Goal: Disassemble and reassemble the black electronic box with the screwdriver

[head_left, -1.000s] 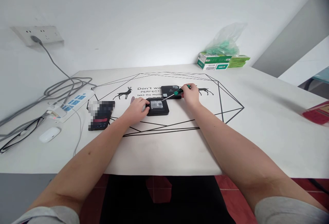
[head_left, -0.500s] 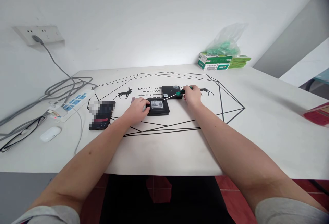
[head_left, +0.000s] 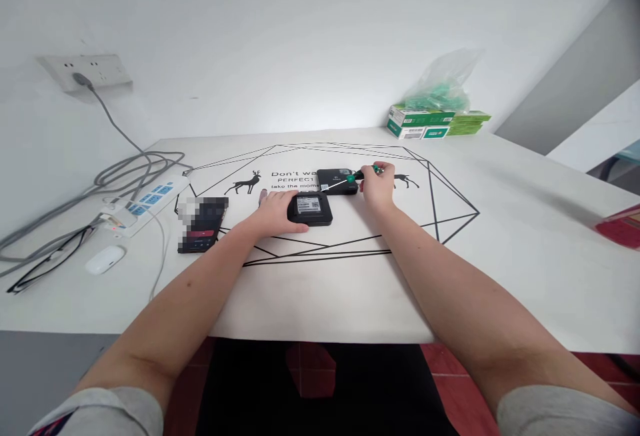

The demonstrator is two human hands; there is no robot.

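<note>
A black square device (head_left: pixel 309 205) with a white label lies on the table. My left hand (head_left: pixel 278 212) grips its left side, the thumb along the near edge and the fingers at the far left corner. My right hand (head_left: pixel 377 186) is closed round a green and black screwdriver (head_left: pixel 351 179), whose thin shaft slants down left to the far edge of the device. Behind, a second black box (head_left: pixel 334 180) lies flat, partly under the screwdriver. A small pinkish object (head_left: pixel 263 195) shows just beyond my left hand.
A phone (head_left: pixel 204 224), a white earbud case (head_left: pixel 105 259), black-framed glasses (head_left: pixel 49 261) and a power strip (head_left: pixel 155 200) with grey cables are on the left. Green and white boxes (head_left: pixel 421 119) under a plastic bag (head_left: pixel 445 83) stand at the back right. A red object (head_left: pixel 620 228) sits at the right edge.
My left hand has shifted its hold, with the thumb now along the near edge of the device. My right hand still holds the screwdriver. The whole view has shifted slightly.
</note>
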